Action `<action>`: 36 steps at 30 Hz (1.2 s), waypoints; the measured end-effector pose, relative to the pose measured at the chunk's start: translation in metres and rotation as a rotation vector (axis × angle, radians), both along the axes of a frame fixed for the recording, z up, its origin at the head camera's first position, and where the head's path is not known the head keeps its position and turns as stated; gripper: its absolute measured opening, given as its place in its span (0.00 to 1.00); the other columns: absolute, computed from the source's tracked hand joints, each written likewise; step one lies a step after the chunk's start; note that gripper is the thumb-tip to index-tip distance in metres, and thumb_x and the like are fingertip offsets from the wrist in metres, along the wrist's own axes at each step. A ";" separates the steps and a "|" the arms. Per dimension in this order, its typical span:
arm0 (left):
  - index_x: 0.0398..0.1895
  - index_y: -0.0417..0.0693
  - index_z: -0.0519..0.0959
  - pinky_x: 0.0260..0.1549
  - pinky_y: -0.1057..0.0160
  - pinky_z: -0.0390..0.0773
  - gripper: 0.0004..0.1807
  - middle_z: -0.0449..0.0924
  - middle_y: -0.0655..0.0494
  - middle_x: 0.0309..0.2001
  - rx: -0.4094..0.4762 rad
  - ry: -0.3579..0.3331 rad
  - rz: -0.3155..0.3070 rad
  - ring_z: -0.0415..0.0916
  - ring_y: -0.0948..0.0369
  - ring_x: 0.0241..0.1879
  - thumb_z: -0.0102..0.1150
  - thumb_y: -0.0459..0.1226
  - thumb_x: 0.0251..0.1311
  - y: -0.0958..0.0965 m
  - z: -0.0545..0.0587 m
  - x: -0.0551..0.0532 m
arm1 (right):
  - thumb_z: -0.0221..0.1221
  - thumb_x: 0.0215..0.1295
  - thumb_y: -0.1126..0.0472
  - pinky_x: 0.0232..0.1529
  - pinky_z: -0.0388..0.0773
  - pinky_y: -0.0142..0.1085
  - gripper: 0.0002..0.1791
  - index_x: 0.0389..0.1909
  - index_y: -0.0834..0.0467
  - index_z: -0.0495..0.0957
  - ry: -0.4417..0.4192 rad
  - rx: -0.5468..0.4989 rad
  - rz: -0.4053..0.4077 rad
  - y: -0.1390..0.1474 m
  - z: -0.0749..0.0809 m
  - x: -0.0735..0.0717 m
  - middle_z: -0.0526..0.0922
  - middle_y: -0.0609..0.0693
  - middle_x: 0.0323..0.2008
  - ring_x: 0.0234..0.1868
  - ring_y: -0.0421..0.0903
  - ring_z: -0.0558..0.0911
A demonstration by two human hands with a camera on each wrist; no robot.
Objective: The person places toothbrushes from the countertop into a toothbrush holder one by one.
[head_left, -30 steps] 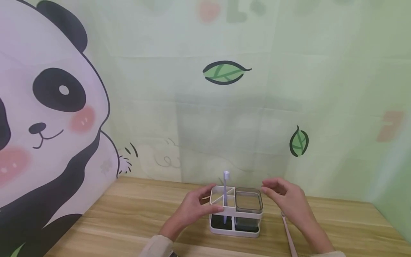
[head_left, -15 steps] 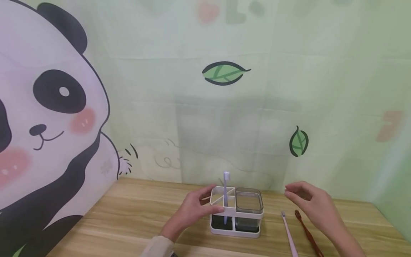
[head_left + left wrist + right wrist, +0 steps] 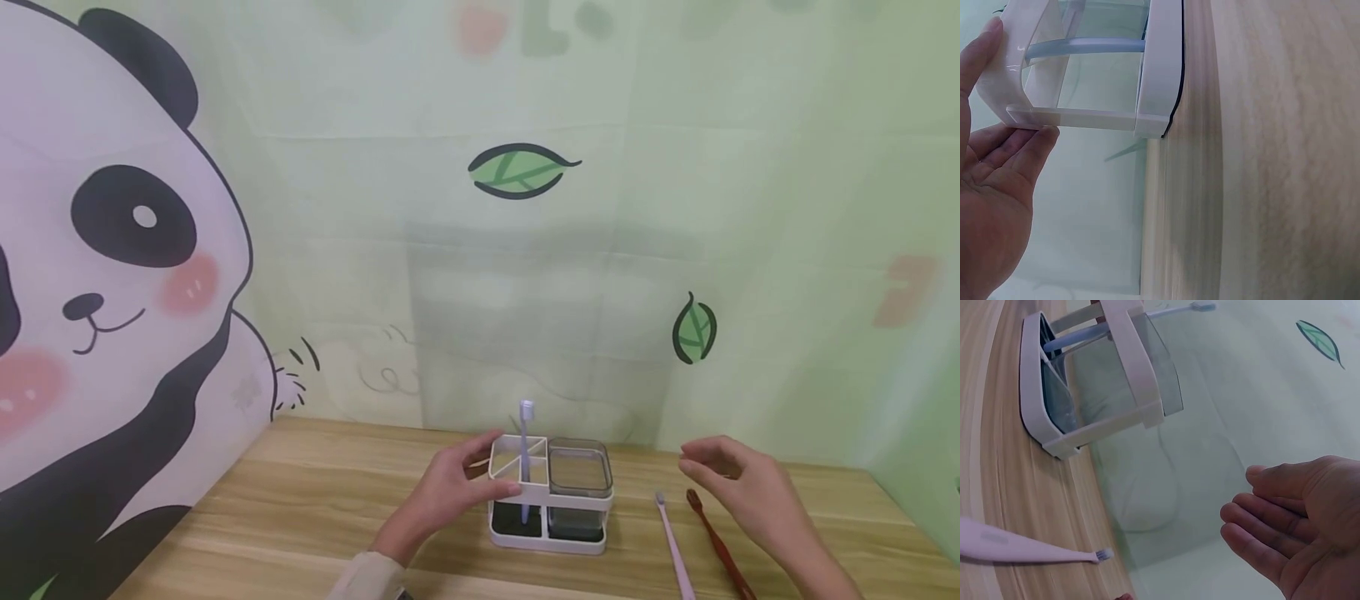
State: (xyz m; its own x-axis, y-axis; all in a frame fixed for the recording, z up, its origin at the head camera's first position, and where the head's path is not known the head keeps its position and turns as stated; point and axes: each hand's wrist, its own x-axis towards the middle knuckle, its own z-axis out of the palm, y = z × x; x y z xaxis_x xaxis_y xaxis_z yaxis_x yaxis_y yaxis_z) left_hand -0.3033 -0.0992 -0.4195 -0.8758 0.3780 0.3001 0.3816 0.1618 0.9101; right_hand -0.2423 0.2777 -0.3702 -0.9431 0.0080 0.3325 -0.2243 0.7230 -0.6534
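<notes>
A white toothbrush holder (image 3: 573, 503) with a dark base stands on the wooden table. My left hand (image 3: 444, 490) grips its left end, thumb at the front of the upper frame and fingers behind. One light blue toothbrush (image 3: 525, 437) stands upright in the divided left section, and a grey see-through cup (image 3: 581, 492) sits in the right one. Well to the right of the holder, my right hand (image 3: 757, 492) hovers with loosely bent fingers and holds nothing. Beneath and left of it lie a pink toothbrush (image 3: 677, 550) and a dark red toothbrush (image 3: 722, 550), side by side.
Close behind the holder rises a pale green backdrop (image 3: 352, 275) printed with a large panda (image 3: 217, 367) and leaves. The wooden table (image 3: 300, 517) runs back to it, and the same cloth bounds the right side.
My right hand has moved right, away from the cup's rim, uncovering the dark red toothbrush. My left hand and the holder have stayed in place.
</notes>
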 end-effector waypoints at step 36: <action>0.76 0.31 0.68 0.63 0.47 0.79 0.45 0.71 0.31 0.72 -0.014 0.011 0.006 0.75 0.37 0.66 0.79 0.41 0.61 0.000 0.000 0.000 | 0.68 0.74 0.51 0.44 0.87 0.50 0.23 0.55 0.67 0.84 -0.130 0.080 0.001 0.046 -0.024 -0.015 0.89 0.58 0.47 0.49 0.58 0.86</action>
